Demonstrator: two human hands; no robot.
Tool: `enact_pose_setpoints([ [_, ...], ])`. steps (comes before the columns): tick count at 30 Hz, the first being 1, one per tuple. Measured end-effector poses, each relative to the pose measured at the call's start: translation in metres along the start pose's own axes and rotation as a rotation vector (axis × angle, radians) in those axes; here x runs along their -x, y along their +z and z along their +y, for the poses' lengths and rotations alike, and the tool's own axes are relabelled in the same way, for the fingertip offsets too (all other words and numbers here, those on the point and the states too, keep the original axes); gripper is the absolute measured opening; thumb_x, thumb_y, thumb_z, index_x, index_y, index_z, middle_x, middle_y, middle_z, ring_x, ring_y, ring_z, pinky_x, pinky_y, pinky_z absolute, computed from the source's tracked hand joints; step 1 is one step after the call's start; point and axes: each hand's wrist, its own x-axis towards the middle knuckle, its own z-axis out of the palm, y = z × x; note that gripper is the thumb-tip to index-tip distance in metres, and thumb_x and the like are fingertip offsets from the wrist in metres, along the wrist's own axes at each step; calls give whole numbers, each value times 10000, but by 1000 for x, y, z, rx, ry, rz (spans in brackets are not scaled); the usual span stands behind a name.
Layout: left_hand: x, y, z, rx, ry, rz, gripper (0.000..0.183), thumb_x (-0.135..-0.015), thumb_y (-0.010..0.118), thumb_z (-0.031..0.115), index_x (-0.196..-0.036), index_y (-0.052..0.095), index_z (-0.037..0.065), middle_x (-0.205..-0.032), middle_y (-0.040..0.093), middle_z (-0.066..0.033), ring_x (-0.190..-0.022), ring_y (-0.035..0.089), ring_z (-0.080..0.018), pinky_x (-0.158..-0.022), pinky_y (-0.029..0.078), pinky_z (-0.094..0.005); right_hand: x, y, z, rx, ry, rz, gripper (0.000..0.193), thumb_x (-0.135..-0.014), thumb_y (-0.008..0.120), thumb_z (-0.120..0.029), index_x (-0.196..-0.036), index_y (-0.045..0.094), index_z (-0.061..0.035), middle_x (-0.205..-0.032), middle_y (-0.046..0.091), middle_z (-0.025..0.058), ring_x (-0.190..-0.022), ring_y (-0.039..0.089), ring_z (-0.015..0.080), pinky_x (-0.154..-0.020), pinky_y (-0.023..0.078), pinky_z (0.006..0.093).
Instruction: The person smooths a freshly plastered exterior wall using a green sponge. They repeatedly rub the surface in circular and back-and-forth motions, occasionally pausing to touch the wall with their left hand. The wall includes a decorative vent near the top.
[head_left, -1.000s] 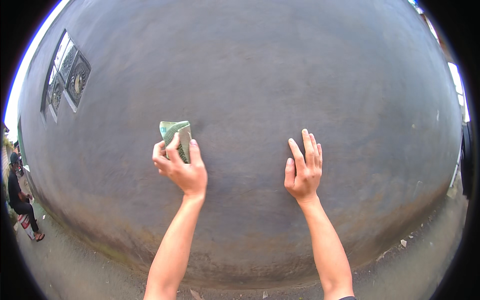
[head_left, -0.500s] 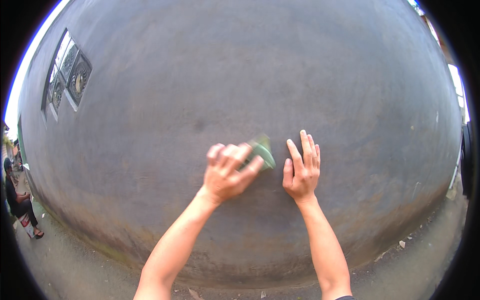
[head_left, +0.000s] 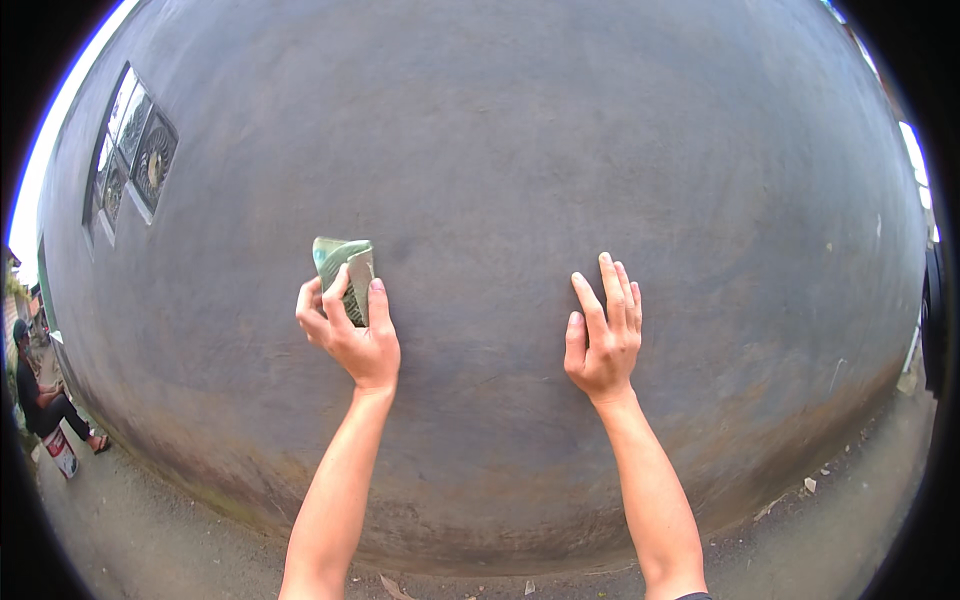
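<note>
Paper (head_left: 345, 258), green, folded and pale along its edges, sits in the left hand (head_left: 360, 345), in front of a broad grey wall (head_left: 500, 180). Its upper part sticks up above the fingers, leaning a little to the left, while its lower part goes down between the fingers and thumb toward the palm. The left hand is curled around the paper: the thumb lies along its right side, one finger crosses its front, and the other fingers bend at its left.

The right hand (head_left: 605, 355) is well apart from the paper, off to the right at nearly the same height. It is unclenched, with the fingers stretched upward and the thumb standing beside them. From this angle it is hard to tell how firmly the paper or the right palm meets the wall.

A window (head_left: 132, 150) with patterned panes is set in the wall at upper left. Below it, at the far left, a person in dark clothes (head_left: 40, 395) sits near the wall's foot.
</note>
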Motion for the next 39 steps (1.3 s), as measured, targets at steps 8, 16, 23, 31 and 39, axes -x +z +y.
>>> enact_pose_setpoints([
  [8,0,-21,-38,-2,314,-143,446,-1002,773,304,-1425,645,240,-1416,554,-114,-1334,538,-300,-1130,400,-526,-2,0,-2,6,6,-5,472,-987,592,-153,-1437,732,-147,-1648,570,175,-1528,531,383,-1284,375,551],
  [16,25,-35,-28,183,745,-346,501,-937,860,299,-1384,672,172,-1451,524,-116,-1375,510,-332,-1159,393,-547,-1,2,-1,18,2,-5,468,-985,591,-145,-1430,735,-144,-1646,571,175,-1525,535,381,-1281,379,555],
  [23,56,-35,-16,61,421,-237,531,-905,874,309,-1382,669,200,-1425,537,-110,-1352,519,-308,-1173,406,-536,0,4,-1,24,3,-5,477,-974,595,-136,-1431,732,-144,-1654,563,177,-1531,530,374,-1283,378,552],
  [31,36,-19,3,3,-46,-10,528,-948,822,185,-1449,654,189,-1388,550,-128,-1390,486,-347,-1139,384,-546,1,2,0,18,-5,-7,476,-977,600,-150,-1434,731,-145,-1657,559,177,-1535,525,373,-1285,376,549],
  [39,38,-25,6,42,-182,3,465,-929,838,244,-1363,685,308,-1393,612,-97,-1277,584,-272,-1191,381,-537,8,-6,-4,1,12,-21,466,-978,596,-154,-1422,735,-136,-1642,571,185,-1528,529,383,-1285,376,550],
])
